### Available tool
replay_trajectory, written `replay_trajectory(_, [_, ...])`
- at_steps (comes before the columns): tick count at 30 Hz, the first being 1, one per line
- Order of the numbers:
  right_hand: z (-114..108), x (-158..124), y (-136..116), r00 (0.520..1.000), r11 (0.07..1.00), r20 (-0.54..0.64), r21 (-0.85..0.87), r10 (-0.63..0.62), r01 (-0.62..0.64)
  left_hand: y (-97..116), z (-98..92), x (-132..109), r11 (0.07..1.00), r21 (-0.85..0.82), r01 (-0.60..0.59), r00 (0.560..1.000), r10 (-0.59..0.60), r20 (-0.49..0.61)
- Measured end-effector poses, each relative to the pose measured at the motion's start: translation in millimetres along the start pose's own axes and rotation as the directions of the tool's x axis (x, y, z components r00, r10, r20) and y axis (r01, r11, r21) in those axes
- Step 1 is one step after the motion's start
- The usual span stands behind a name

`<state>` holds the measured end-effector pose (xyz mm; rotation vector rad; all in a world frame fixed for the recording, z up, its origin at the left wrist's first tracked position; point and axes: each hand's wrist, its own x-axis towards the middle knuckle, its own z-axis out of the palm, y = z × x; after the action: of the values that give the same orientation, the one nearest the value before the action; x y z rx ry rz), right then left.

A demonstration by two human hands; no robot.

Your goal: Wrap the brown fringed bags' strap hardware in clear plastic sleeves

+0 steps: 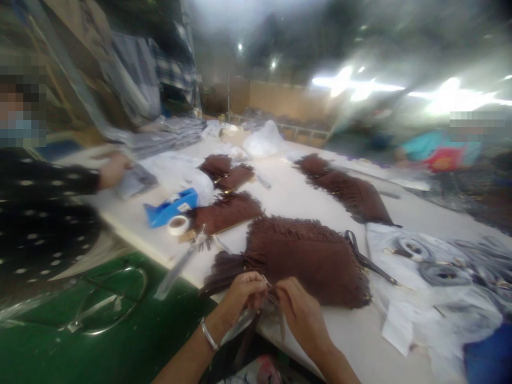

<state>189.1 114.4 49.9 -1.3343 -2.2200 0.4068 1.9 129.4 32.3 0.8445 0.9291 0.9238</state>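
At the table's near edge, my left hand (248, 290) and my right hand (298, 304) are close together, fingers pinched. Between the fingertips is something small and thin that blur keeps me from naming. Pale strips hang below the hands. Just beyond lies a brown fringed bag (312, 266), flat on the white table, its long fringe (224, 269) spreading to the left near my left hand. A dark strap (374, 261) runs off its right side. My left wrist wears a silver bangle (209, 334).
More brown fringed pieces (230, 213) lie farther back and at the right (352, 192). A blue tape dispenser (172, 207) and a white tape roll (178, 225) sit at the left. Coiled straps (444, 272) lie on white plastic at right. A co-worker's hand (114, 169) rests near grey cloth.
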Motion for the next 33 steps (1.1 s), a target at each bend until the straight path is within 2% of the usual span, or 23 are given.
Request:
replay_trajectory(3, [7, -37, 8, 0.993, 0.998, -0.113, -0.051, 0.021, -0.027, 0, -0.6, 2, 0.995, -0.096, 0.015, 1.0, -0.015, 0.0])
replay_trajectory(6, [30, -68, 15, 0.987, 0.988, -0.158, -0.152, -0.034, 0.009, 0, 0.5, 1, 0.973, -0.226, 0.034, 0.999, -0.032, 0.016])
replay_trajectory(8, [46, -78, 18, 0.975, 0.981, -0.212, -0.191, -0.07, 0.029, 0, 0.1, -1, 0.958, -0.283, 0.043, 0.999, -0.036, 0.029])
replay_trajectory(10, [52, -79, 19, 0.963, 0.985, -0.263, -0.171, -0.057, 0.012, 1, -1.9, -4, 0.946, -0.32, 0.06, 0.998, -0.052, 0.035])
replay_trajectory(12, [44, -73, 16, 0.966, 0.994, -0.254, -0.105, -0.043, 0.016, 2, -4.8, -8, 0.934, -0.349, 0.08, 0.997, -0.071, 0.038])
replay_trajectory(17, [-9, -33, -11, 0.994, 0.997, -0.105, 0.077, -0.017, 0.026, 0, -12.0, -13, 0.941, -0.32, 0.115, 0.991, -0.085, 0.106])
replay_trajectory(20, [-26, -1, -29, 0.997, 0.998, 0.038, 0.004, -0.07, 0.069, -2, -16.0, -15, 0.939, -0.306, 0.156, 0.979, -0.106, 0.172])
replay_trajectory(23, [-26, 23, -39, 0.982, 0.975, 0.158, -0.181, -0.103, 0.131, 0, -18.5, -19, 0.923, -0.358, 0.144, 0.979, -0.08, 0.187])
replay_trajectory(25, [-21, 32, -43, 0.969, 0.963, 0.213, -0.209, -0.123, 0.168, 4, -17.7, -22, 0.922, -0.36, 0.142, 0.975, -0.066, 0.214])
replay_trajectory(27, [-15, 37, -44, 0.963, 0.976, 0.241, -0.146, -0.122, 0.161, 10, -14.9, -26, 0.937, -0.332, 0.113, 0.976, -0.042, 0.215])
replay_trajectory(31, [-7, 40, -40, 0.973, 0.995, 0.229, 0.094, -0.037, 0.016, 20, -8.8, -29, 0.983, -0.185, -0.008, 0.993, 0.029, 0.112])
replay_trajectory(33, [-5, 40, -37, 0.974, 0.99, 0.214, 0.134, -0.074, 0.046, 21, -7.5, -29, 0.998, -0.062, -0.026, 0.997, 0.031, 0.074])
